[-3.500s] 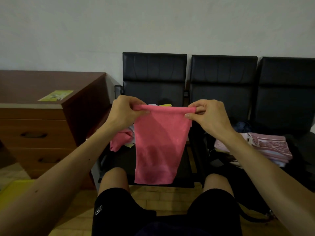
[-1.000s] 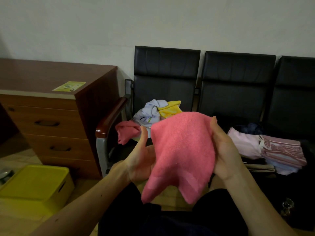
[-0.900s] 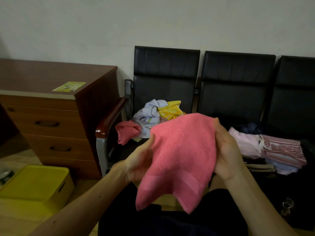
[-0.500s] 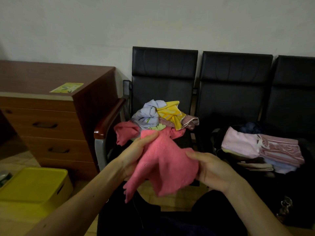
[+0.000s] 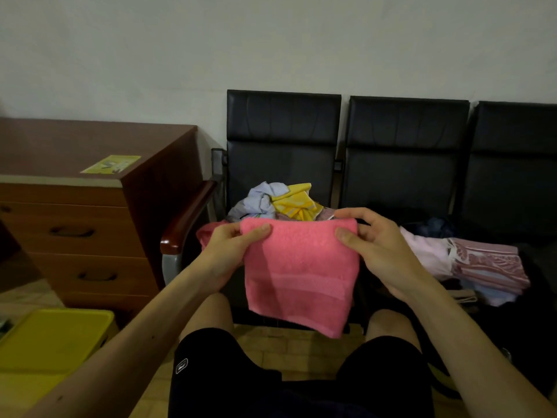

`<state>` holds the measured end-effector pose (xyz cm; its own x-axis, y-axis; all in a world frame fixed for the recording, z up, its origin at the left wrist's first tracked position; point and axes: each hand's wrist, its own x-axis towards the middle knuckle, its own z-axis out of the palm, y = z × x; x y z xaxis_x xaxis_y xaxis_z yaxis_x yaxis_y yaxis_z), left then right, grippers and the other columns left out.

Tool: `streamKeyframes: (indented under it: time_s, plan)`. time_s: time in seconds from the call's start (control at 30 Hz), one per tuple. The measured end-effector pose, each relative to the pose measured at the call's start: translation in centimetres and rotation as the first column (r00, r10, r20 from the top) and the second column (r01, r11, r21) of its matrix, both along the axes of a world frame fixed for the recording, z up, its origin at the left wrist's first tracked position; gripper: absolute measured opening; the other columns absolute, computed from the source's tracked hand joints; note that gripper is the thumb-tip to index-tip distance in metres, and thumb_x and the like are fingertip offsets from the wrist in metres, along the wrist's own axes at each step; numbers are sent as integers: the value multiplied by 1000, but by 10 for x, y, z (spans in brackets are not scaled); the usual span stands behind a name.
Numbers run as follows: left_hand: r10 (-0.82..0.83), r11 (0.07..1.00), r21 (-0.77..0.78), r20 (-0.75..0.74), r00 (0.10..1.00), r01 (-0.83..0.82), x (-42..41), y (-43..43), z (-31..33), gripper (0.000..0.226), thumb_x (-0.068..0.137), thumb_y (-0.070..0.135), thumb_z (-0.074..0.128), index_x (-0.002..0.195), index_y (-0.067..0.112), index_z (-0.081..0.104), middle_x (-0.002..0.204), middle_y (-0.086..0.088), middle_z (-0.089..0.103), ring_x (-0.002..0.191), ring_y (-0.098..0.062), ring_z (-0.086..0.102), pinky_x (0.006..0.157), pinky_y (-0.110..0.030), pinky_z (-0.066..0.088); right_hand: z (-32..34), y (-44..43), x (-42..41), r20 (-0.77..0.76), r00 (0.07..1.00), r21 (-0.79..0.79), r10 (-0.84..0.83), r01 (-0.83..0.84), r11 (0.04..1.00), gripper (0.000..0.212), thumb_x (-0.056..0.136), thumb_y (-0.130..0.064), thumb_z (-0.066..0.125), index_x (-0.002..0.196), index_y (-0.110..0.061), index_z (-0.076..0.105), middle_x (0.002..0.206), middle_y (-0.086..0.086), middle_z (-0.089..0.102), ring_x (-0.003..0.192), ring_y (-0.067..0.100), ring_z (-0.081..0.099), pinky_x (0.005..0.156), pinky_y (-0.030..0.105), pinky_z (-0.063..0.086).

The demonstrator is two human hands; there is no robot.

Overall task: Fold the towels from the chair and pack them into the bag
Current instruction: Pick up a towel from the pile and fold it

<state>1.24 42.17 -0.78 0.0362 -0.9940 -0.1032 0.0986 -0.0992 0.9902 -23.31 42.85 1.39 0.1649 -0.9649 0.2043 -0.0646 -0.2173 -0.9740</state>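
**Pink towel half-folded, one more fold to go**

Far left, a yellow box (image 5: pixel 51 336) sits on the floor beside a wooden drawer unit (image 5: pixel 75 230); neither plays a part here. My left hand (image 5: pixel 229 251) pinches the top left corner of the pink towel (image 5: pixel 301 267), thumb in front and fingers behind the cloth. The towel hangs doubled between my hands, above my knees and in front of the chair (image 5: pixel 283 140). Its lower right corner sags a little lower than the left. Behind it, the pile of unfolded towels (image 5: pixel 280 203) waits on the seat. My right hand (image 5: pixel 376 245) pinches the top right corner the same way, fingers curled over the folded edge.

I judge this to be mid-fold. Next I should bring one side across to the other, square up the edges, then carry the bundle right. There the folded stack (image 5: pixel 482 263) already lies in what I take to be the dark bag (image 5: pixel 542 321).
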Motion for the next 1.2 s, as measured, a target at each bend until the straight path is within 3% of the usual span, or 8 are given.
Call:
streamKeyframes:
  time_s: [0.1,0.23,0.37,0.57,0.67,0.8,1.0,1.2]
  plan:
    - [-1,999,-45,63,998,4,4,-2,16,38,81,20,74,116,15,60,111,-4,65,85,-13,67,67,-23,57,10,-8,-1,-83,994,-10,77,-78,997,45,77,-3,78,116,-22,63,107,5,72,97,17,71,77,31,59]
    - [40,998,-57,76,996,-36,14,-17,31,79,58,21,82,127,24,45,120,-5,53,107,-26,62,81,-43,59,27,-20,1,-296,950,-44,98,-116,992,39,76,-8,81,109,-24,67,100,3,74,92,15,73,81,37,60]
    - [-120,984,-111,165,979,140,26,-20,42,62,64,15,79,123,28,62,131,-8,55,117,-32,60,90,-55,56,46,-28,8,-360,925,-30,119,-139,990,38,73,-18,84,106,-27,68,95,1,76,86,13,74,81,38,61]
    - [-80,964,-216,329,941,158,34,-20,46,60,66,19,76,124,26,65,121,-1,64,108,-21,66,84,-39,61,49,-30,11,-325,938,-14,123,-134,991,84,52,-25,92,130,-23,61,122,-1,64,110,14,65,90,37,58]
    - [5,946,-287,483,875,154,34,-19,47,56,65,29,75,121,26,67,118,3,64,104,-15,66,76,-26,61,44,-31,10,-468,879,-38,93,-125,991,70,61,-17,92,125,-19,63,118,-3,64,104,13,66,87,34,59]
    - [95,918,-347,668,738,195,35,-20,42,50,77,28,76,125,24,65,120,8,63,107,-16,64,87,-37,59,38,-36,2,-629,774,-27,66,-107,994,61,68,-23,89,124,-15,66,117,1,68,106,15,66,95,38,55]
    - [255,888,-430,760,598,167,33,-28,29,46,82,33,76,125,21,67,117,1,66,99,-13,61,77,-23,54,41,-39,-9,-530,844,-1,79,-94,996,26,75,-20,83,99,-18,72,89,0,75,74,17,75,70,32,62]
    - [344,848,-491,796,498,198,26,-28,28,34,85,36,74,115,20,71,99,4,71,80,0,57,67,-9,41,37,-40,-12,-633,774,-55,12,-61,997,15,81,-27,79,87,-16,70,82,2,74,60,18,73,63,31,62]
